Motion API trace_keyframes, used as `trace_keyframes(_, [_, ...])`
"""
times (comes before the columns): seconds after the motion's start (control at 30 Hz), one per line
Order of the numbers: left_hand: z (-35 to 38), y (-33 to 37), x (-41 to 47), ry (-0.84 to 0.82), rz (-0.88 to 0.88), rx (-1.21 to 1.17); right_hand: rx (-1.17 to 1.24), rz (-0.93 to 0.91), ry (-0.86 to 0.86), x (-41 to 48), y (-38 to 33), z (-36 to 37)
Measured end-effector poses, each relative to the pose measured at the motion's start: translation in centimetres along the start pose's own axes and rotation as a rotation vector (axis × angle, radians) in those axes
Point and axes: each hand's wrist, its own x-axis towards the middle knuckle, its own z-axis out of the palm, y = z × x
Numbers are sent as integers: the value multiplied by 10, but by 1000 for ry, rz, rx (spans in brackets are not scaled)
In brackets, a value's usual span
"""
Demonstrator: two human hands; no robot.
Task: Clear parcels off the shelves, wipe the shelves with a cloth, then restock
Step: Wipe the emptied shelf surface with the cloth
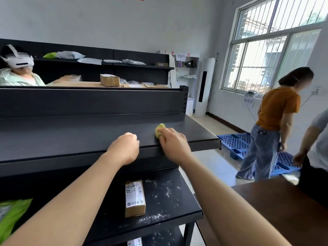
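Note:
My right hand (173,145) grips a crumpled yellow-green cloth (159,130) and presses it on the black top shelf (79,135), near the shelf's front edge and right end. My left hand (124,148) is curled in a loose fist, holds nothing, and rests on the same shelf's front lip. The top shelf carries no parcels. One shelf down (165,206), a small brown cardboard parcel (134,198) with a white label lies amid white dust specks. A green plastic parcel (12,212) shows at the lower left.
A person in a white headset (17,59) stands behind the shelving, where further shelves (110,64) hold bags and boxes. Two people (273,121) stand at the right by a blue pallet (236,142). A dark brown table (284,210) is at my right.

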Motion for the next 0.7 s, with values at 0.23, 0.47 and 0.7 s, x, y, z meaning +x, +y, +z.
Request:
trace_keyframes(0.23, [4,3,-1,43,0,-64,-10,378,-160,11,81,-49])
trace_keyframes(0.47, [4,19,-2,35,49,-120,26,278,-212,23,43,-43])
trace_keyframes(0.7, [1,44,-10,86,194,-215,130,318,9,-8,48,-80])
